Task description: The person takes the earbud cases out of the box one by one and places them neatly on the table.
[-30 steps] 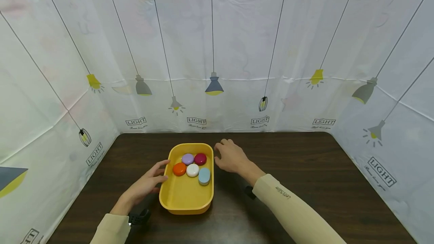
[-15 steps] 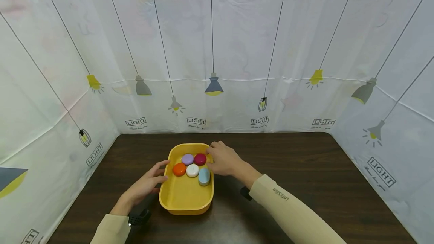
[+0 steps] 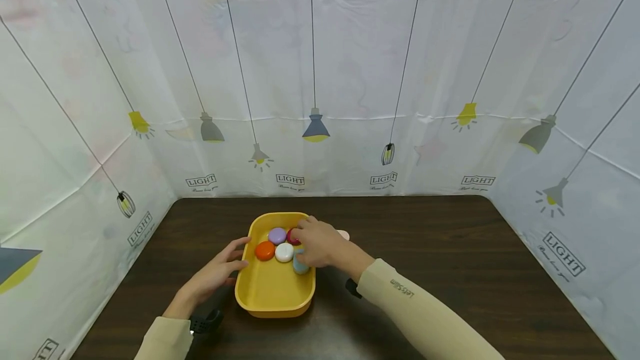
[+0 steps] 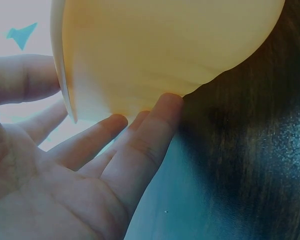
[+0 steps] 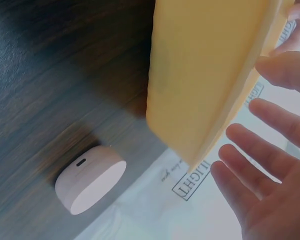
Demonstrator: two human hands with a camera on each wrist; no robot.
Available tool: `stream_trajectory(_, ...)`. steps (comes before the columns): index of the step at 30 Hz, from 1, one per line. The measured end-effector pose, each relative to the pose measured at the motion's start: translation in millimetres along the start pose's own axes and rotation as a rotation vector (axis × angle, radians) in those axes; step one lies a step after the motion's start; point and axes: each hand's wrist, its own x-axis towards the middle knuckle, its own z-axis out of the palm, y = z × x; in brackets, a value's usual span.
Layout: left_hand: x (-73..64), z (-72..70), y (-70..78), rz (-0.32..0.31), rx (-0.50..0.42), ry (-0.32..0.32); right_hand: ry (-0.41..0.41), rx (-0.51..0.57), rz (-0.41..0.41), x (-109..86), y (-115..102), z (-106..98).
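On the dark wooden table (image 3: 440,271), left of centre, sits a glossy yellow bin (image 3: 272,288), rounded at every corner, its smooth rim standing out from the wall and its long sides running away from the person. Five smooth, rounded pieces bunch at the far end: a lilac one (image 3: 277,236) beside a dark red one (image 3: 291,236), then a bright orange one (image 3: 265,250), a shiny white one (image 3: 284,252) and a longer light blue one (image 3: 301,264), partly covered.

And the hands are apart, one on each side! The left hand (image 3: 217,274) braces the bin's left wall, fingers straight and spread. Over the right rim comes the right hand (image 3: 320,243), fingers loosely extended above the red and blue pieces; whether a fingertip meets them, I can't tell. Just outside, on the tabletop, rests a pale pinkish case (image 5: 90,180), rounded, flat on one face, with a small dark slot in its side. Beyond it all hangs a white backdrop (image 3: 350,71) printed with lamps.
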Motion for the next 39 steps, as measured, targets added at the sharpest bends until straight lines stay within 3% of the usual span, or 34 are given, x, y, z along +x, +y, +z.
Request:
stream_trajectory(12,-0.4,0.2,0.4,0.002,-0.001,0.003,-0.07,-0.097,-0.053,5.8,-10.9,12.4)
stream_trajectory(27,-0.4,0.8,-1.3,0.003,-0.005,0.001,-0.158,-0.23,-0.022,8.8,-20.4,24.6)
stream_trajectory(39,-0.1,-0.5,-2.2,0.001,-0.011,0.0,-0.171,-0.209,-0.007,14.0,-22.5,28.4)
